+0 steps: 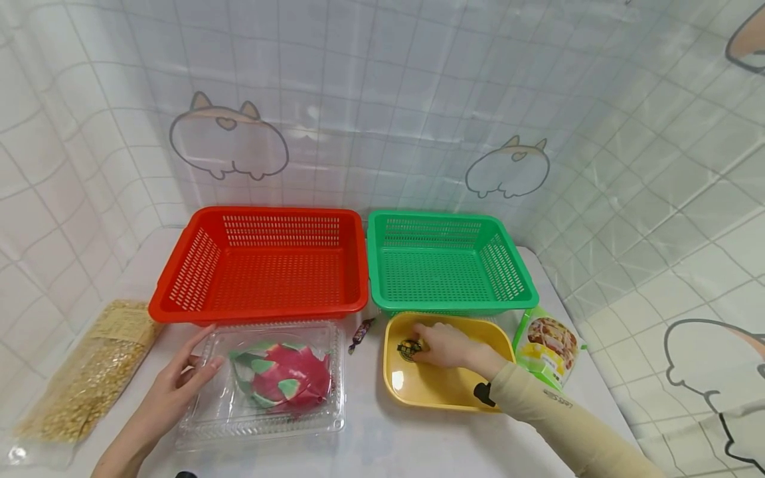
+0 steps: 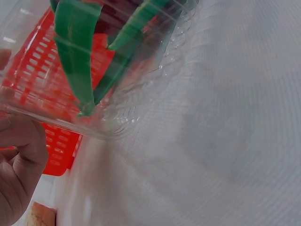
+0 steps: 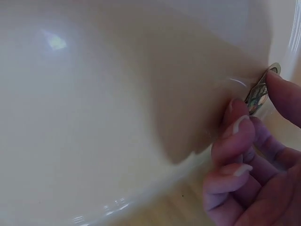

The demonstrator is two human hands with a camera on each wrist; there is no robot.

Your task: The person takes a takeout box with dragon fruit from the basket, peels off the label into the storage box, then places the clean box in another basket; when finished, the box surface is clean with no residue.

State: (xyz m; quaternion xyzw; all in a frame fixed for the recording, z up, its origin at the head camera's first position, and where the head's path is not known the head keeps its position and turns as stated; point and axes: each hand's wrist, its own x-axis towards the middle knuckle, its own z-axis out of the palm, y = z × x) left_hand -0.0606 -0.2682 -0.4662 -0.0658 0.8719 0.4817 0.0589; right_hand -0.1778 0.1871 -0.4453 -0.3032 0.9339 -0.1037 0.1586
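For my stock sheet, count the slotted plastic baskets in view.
2: the red basket behind the clear box, and the green basket to its right, behind the yellow tray. No others show.

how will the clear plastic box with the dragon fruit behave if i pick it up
The clear plastic box looks thin-walled, so it may flex when squeezed; its glossy surface could be slippery. The rounded dragon fruit inside has room around it, so it would probably shift or roll if tilted.
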